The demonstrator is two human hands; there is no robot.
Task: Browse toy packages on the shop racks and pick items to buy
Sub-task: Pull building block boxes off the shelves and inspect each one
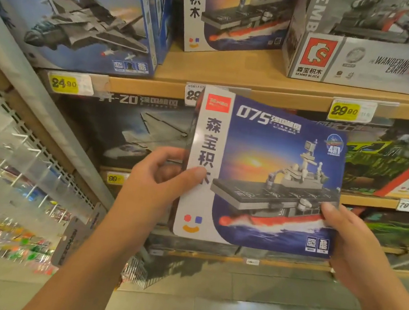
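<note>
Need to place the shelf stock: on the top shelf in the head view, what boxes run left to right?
Blue fighter-jet box → white-and-blue warship box → grey Wandering Earth box.

Wooden shop shelf up top carries a row of building-block boxes — a blue fighter jet box on the left, a warship box beside it, then a grey Wandering Earth box. Yellow price tags sit along its front edge. The shelf below holds a dark J-20 jet box and a green-and-red box — both standing upright.
</note>
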